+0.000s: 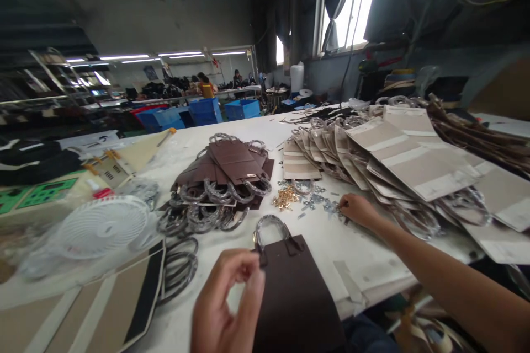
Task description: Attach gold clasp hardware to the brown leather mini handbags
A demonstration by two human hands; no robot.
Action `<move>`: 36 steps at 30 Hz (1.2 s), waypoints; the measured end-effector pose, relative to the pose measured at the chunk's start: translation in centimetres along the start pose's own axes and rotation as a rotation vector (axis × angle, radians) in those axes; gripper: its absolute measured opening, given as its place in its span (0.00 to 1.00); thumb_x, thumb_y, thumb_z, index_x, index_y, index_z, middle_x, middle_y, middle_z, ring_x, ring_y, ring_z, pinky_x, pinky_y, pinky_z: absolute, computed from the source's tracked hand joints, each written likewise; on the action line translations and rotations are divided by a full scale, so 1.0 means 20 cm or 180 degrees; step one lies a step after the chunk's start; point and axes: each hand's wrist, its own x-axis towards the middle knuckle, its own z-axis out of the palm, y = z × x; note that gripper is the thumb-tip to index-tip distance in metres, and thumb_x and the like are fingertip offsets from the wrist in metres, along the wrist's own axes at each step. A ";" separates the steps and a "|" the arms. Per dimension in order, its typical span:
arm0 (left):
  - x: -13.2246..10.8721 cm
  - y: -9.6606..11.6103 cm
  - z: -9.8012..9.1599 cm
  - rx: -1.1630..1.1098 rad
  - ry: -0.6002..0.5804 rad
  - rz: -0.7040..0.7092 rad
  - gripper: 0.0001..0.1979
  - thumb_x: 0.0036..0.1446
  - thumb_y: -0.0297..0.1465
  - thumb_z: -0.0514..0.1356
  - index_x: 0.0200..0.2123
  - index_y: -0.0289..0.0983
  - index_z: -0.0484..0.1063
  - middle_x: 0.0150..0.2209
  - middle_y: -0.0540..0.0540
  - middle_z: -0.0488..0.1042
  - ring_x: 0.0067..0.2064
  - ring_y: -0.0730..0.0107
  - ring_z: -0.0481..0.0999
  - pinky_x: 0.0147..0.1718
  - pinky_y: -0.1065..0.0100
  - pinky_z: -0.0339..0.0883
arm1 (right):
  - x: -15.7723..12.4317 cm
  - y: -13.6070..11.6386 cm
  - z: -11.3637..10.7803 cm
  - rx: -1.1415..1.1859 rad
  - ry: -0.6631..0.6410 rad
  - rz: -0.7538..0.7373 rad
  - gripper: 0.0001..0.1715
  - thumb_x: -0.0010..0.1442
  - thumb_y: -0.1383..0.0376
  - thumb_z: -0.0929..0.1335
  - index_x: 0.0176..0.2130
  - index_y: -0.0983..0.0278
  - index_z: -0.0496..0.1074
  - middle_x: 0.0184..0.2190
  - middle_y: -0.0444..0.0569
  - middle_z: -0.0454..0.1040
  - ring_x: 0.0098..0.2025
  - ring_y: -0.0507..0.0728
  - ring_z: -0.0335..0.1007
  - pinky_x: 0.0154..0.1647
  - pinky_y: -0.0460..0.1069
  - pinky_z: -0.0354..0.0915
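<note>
A dark brown bag panel (296,292) lies in front of me, with a plastic-wrapped loop handle (271,226) at its top edge. Beside the handle's left end, my left hand (229,300) has thumb and index finger pinched together; what is between them, if anything, is too small to make out. My right hand (356,209) reaches out over the table, fingertips closed together at a spread of small grey metal plates (317,201). Whatever it grips there is hidden. Left of the plates sits a small heap of gold-coloured metal fasteners (285,197).
Brown bag panels with wrapped handles (232,162) are piled at centre-left. A large stack of beige panels (409,149) fills the right side. A white fan (103,226) and a beige panel (78,309) lie at left on the white table (368,265). Blue bins (205,111) stand behind.
</note>
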 end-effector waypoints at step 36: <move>-0.07 -0.40 0.14 -0.1068 -0.0059 -0.1603 0.22 0.56 0.37 0.59 0.52 0.33 0.69 0.29 0.51 0.70 0.28 0.70 0.70 0.29 0.69 0.64 | -0.82 -1.00 0.48 0.3372 -0.0963 -0.0141 0.28 0.59 0.47 0.75 0.51 0.62 0.79 0.36 0.49 0.81 0.36 0.61 0.79 0.37 0.53 0.74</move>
